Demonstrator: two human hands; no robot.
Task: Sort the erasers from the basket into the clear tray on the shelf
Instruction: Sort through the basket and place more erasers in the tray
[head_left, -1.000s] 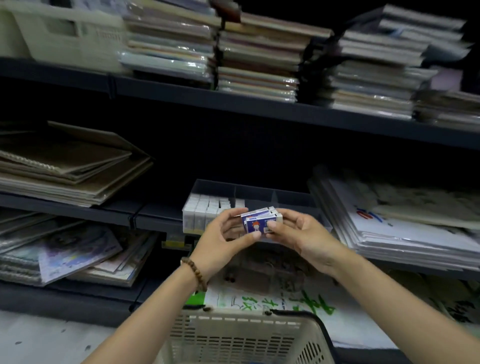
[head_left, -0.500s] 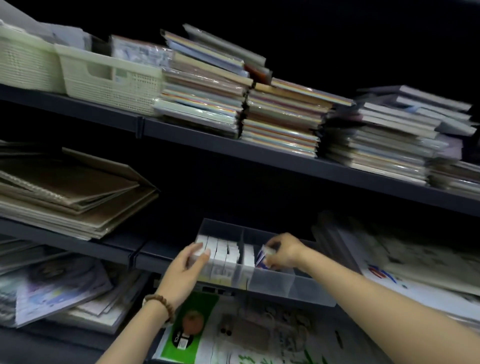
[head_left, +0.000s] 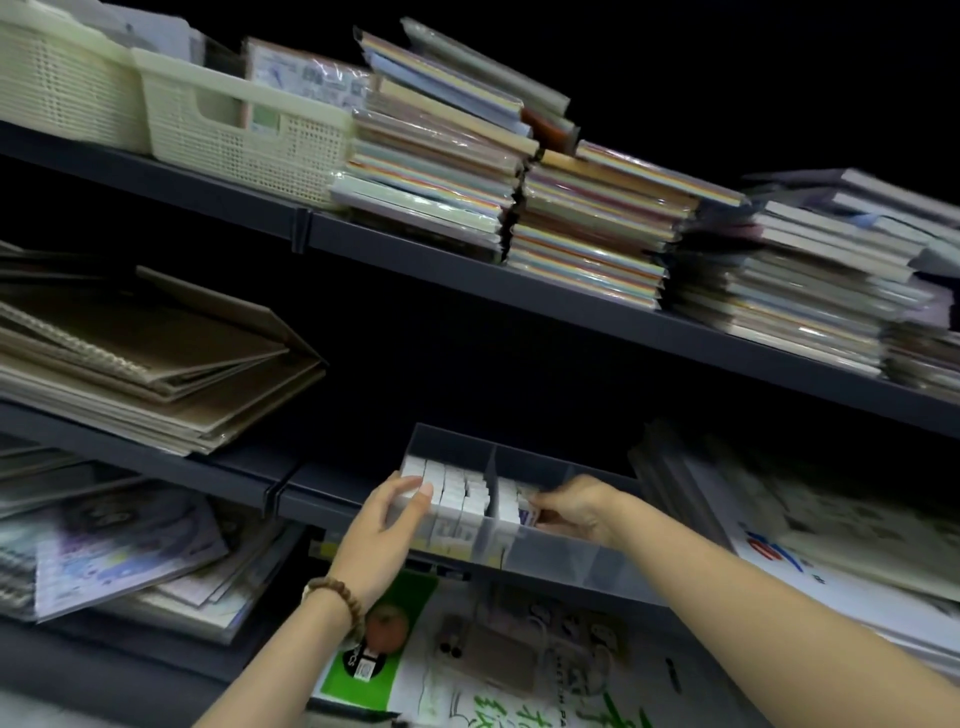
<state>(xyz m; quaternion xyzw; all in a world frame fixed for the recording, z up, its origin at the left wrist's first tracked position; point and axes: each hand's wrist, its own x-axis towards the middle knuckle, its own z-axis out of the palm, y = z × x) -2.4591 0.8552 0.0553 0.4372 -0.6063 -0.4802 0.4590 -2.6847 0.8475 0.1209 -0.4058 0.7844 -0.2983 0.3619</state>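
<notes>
Seemingly midway, at lower centre the left hand (head_left: 387, 525) lays straight, closed fingers on about five rows of white erasers (head_left: 457, 499) packing the left compartment, the right hand (head_left: 576, 506) pinches a few blue-printed erasers (head_left: 525, 512) in the second, and the single clear tray (head_left: 571, 558) looks bare rightward, basket unseen.

Dim, black background; motion blur right; wide-angle edge distortion.

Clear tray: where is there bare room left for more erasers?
Free: right of the divider, from the right hand to the clear tray's right end wall. Crowded: left of the divider, packed with white erasers; a few more stand just right of it.
</notes>
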